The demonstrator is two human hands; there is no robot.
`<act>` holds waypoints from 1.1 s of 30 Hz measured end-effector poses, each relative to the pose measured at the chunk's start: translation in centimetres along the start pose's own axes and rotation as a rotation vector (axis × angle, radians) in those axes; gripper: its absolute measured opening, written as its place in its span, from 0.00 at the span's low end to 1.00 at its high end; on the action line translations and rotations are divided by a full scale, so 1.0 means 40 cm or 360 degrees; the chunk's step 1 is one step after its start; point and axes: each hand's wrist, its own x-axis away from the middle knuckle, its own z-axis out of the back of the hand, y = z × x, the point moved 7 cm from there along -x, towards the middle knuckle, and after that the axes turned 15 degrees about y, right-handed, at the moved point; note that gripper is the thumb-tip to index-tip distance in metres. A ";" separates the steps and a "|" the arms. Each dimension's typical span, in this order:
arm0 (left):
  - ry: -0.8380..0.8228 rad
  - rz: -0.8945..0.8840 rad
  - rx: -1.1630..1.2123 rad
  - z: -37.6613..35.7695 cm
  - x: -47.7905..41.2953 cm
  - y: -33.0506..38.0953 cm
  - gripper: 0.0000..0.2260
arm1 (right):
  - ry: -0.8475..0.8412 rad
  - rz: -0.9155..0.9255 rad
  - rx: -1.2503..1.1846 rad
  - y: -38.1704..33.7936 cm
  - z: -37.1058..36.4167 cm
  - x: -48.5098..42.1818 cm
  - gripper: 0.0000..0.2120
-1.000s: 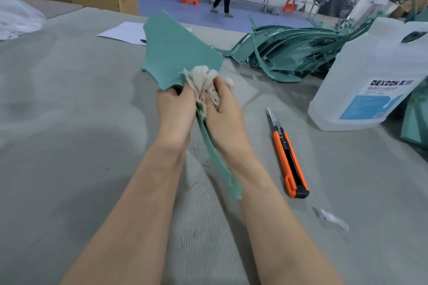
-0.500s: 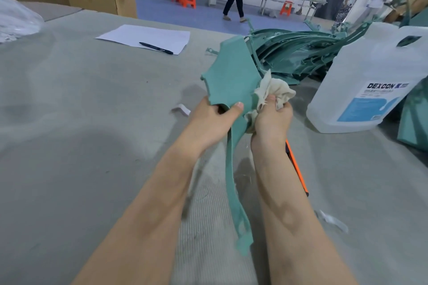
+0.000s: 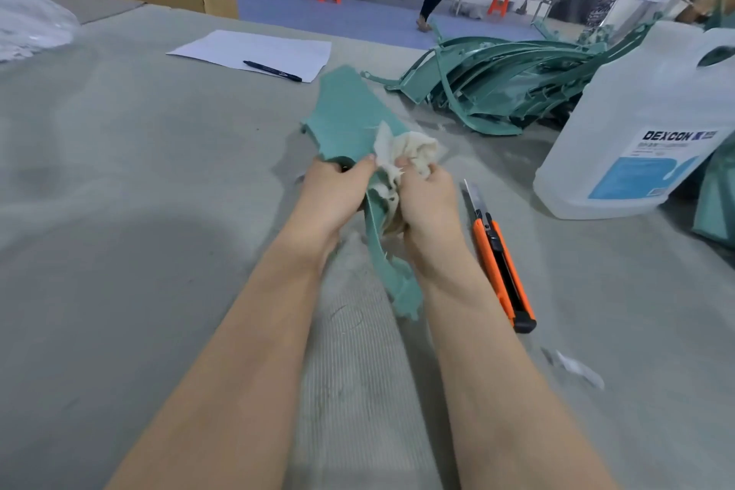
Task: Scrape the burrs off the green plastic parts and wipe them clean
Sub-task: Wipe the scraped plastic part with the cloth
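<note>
Wiping looks under way on one part: the left hand (image 3: 334,187) grips the green part (image 3: 350,119) above the counter (image 3: 119,171), the right hand (image 3: 427,195) bunches a rag (image 3: 409,149) against it (knife (image 3: 499,257) idle beside); beyond, a heap of parts (image 3: 497,87) waits, the jug (image 3: 652,123) contents unclear
</note>
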 end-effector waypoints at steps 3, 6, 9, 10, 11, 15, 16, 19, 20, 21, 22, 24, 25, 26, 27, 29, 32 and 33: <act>-0.0284 -0.0109 -0.0189 -0.035 0.019 0.004 0.06 | 0.0299 -0.0140 -0.0120 0.025 0.053 -0.048 0.07; -0.0422 -0.0119 -0.0198 -0.048 0.033 0.014 0.06 | 0.0415 -0.0137 -0.0172 0.040 0.077 -0.075 0.09; -0.0500 -0.0016 -0.0123 -0.038 0.036 0.018 0.04 | 0.0433 -0.0109 -0.0191 0.038 0.088 -0.088 0.14; -0.0522 0.0028 -0.0099 -0.033 0.036 0.016 0.03 | 0.0436 -0.0113 -0.0198 0.036 0.093 -0.089 0.15; -0.0540 0.0059 -0.0079 -0.030 0.035 0.016 0.02 | 0.0437 -0.0126 -0.0224 0.034 0.098 -0.090 0.16; -0.0509 0.0087 -0.0028 -0.029 0.032 0.017 0.03 | 0.0283 -0.0158 -0.0417 0.020 0.098 -0.079 0.14; -0.0465 0.0108 0.0004 -0.027 0.028 0.013 0.02 | 0.0184 -0.0099 -0.0403 0.012 0.089 -0.074 0.11; -0.0354 0.0089 -0.0018 -0.013 0.012 0.003 0.04 | -0.0070 0.0065 -0.0355 -0.005 0.053 -0.057 0.06; -0.0356 0.0065 -0.0044 -0.009 0.009 0.004 0.03 | -0.0063 0.0120 -0.0334 -0.009 0.050 -0.059 0.04; -0.0380 0.0049 -0.0055 -0.008 0.008 0.003 0.03 | -0.0013 0.0172 -0.0304 -0.011 0.053 -0.065 0.03; -0.0419 0.0040 -0.0065 -0.010 0.012 0.004 0.03 | 0.0076 0.0229 -0.0246 -0.012 0.064 -0.072 0.08; -0.0501 0.0046 -0.0072 -0.020 0.026 0.007 0.03 | 0.0223 0.0237 -0.0178 -0.008 0.087 -0.087 0.17; -0.0530 0.0058 -0.0069 -0.025 0.031 0.006 0.03 | 0.0277 0.0195 -0.0188 0.000 0.097 -0.095 0.18; -0.0541 0.0069 -0.0070 -0.028 0.034 0.005 0.02 | 0.0300 0.0132 -0.0220 0.008 0.103 -0.100 0.18; -0.0527 0.0075 -0.0068 -0.027 0.031 0.006 0.02 | 0.0292 0.0054 -0.0269 0.019 0.105 -0.104 0.17; -0.0452 0.0102 -0.0054 -0.018 0.026 0.013 0.03 | 0.0189 -0.0118 -0.0402 0.032 0.097 -0.101 0.14; -0.0315 0.0365 0.0240 0.002 0.016 0.004 0.08 | -0.0154 -0.0339 -0.0633 0.032 0.062 -0.084 0.10; -0.0290 0.0455 0.0333 0.007 0.013 0.000 0.08 | -0.0279 -0.0387 -0.0653 0.029 0.046 -0.074 0.08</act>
